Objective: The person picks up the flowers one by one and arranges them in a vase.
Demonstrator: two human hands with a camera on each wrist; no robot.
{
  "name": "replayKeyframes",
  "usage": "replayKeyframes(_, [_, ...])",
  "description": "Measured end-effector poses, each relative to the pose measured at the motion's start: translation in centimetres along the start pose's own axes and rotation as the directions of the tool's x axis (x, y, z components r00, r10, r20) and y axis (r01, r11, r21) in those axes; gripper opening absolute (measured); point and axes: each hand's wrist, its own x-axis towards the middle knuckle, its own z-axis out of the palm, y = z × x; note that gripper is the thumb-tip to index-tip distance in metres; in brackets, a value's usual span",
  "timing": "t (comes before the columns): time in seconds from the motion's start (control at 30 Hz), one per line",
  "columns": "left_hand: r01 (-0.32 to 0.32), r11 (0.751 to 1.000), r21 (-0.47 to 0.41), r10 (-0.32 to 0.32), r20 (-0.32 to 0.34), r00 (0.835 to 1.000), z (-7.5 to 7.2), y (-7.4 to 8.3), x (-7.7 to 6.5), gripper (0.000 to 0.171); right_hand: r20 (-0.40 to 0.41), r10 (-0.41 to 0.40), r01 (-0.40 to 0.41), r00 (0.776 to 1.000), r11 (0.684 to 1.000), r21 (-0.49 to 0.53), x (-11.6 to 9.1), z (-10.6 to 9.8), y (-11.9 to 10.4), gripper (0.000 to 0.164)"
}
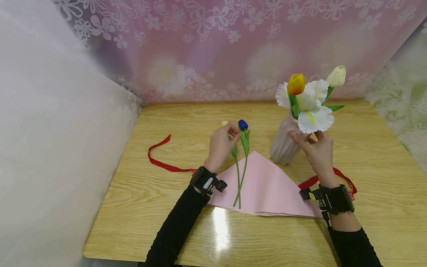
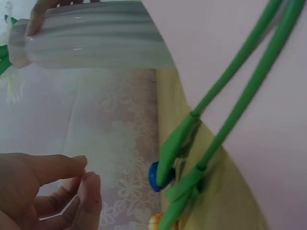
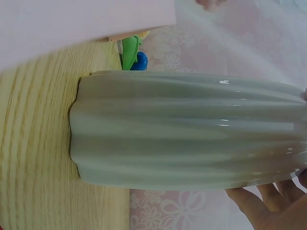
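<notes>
My right hand [image 1: 317, 152] grips the pale ribbed vase [image 1: 285, 142] near its neck, thumb on one side and fingers on the other. The vase bears an orange-yellow tulip [image 1: 296, 84], a white tulip [image 1: 337, 76] and a large white frilly flower [image 1: 315, 119]. Over the loose flowers, my left hand [image 1: 221, 142] hovers with thumb and index fingertips together and nothing between them, as the left wrist view shows. A blue tulip [image 1: 242, 125] and a pale yellow tulip [image 1: 225, 122], partly hidden by that hand, lie with crossed green stems on folded pink paper [image 1: 267, 181].
A red ribbon [image 1: 163, 165] emerges from both sides of the pink paper on the wooden table [image 1: 133, 218]. Behind the table hangs a pink floral curtain [image 1: 207, 52]; white cloth [image 1: 60, 141] covers the left side.
</notes>
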Motion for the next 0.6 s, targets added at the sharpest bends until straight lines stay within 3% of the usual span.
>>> replayKeyframes(0.23, [0.056, 0.993, 0.102, -0.069, 0.136, 0.988, 1.1, -1.0, -0.7, 0.011, -0.006, -0.003, 0.003, 1.000, 1.000, 0.003, 0.0, -0.1, 0.0, 0.060])
replayKeyframes(0.4, [0.066, 0.979, 0.194, -0.103, 0.192, 0.976, 1.7, -1.5, -1.1, 0.025, -0.005, -0.001, 0.001, 1.000, 1.000, 0.008, 0.0, -0.1, -0.1, 0.060])
replayKeyframes(0.6, [0.100, 0.935, 0.339, -0.206, 0.292, 0.934, 1.9, -1.7, -1.3, 0.054, 0.001, -0.003, 0.003, 1.000, 1.000, 0.005, 0.1, 0.0, 0.0, 0.060])
